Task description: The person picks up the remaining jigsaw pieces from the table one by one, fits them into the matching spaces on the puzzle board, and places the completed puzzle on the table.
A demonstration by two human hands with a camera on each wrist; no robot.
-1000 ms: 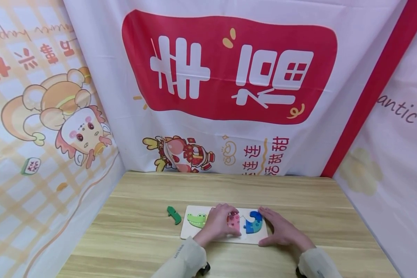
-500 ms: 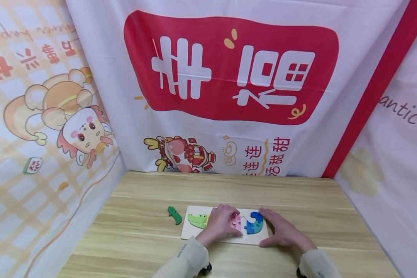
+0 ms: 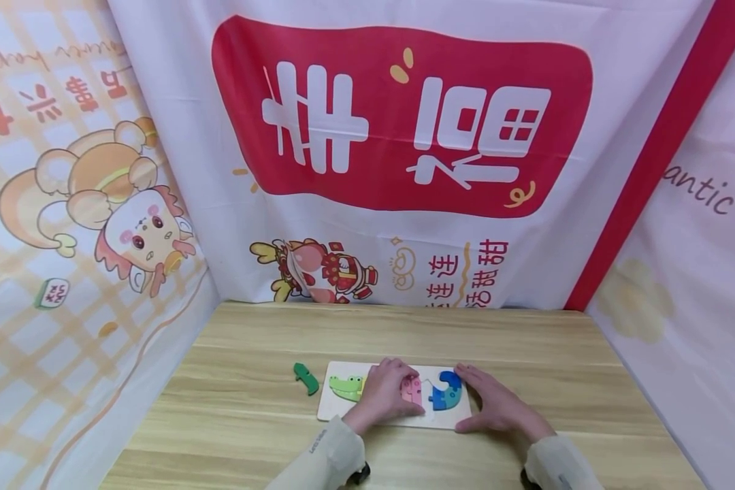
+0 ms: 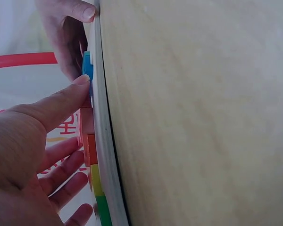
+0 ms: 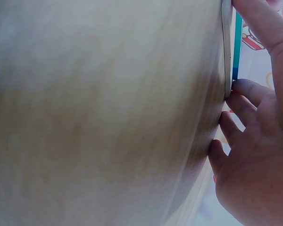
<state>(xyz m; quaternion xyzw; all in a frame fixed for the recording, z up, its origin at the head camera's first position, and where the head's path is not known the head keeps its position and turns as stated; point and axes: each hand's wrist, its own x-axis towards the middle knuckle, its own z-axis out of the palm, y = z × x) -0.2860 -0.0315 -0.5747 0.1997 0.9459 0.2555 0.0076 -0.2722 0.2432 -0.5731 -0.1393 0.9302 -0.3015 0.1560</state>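
A pale wooden puzzle board point(image 3: 333, 412) lies on the table, with colourful pieces in it. My left hand point(image 3: 387, 393) arches over its middle, thumb and index finger on opposite sides of a pink puzzle piece point(image 3: 412, 390). In the left wrist view, the left thumb touches the row of pieces and the other fingers are loosely bent. My right hand point(image 3: 496, 403) holds the board's right end between spread thumb and fingers, beside a blue puzzle piece point(image 3: 447, 395). A green crocodile-head piece point(image 3: 345, 388) sits at the left end. The left hand hides the pieces between.
One loose dark green piece point(image 3: 307, 378) lies on the wooden table point(image 3: 251, 422), left of the board. Printed cloth hangs behind the table point(image 3: 404, 265) and on both sides.
Both hands keep their places on the board. Under the left index finger, the dark red top of the pink piece no longer shows.
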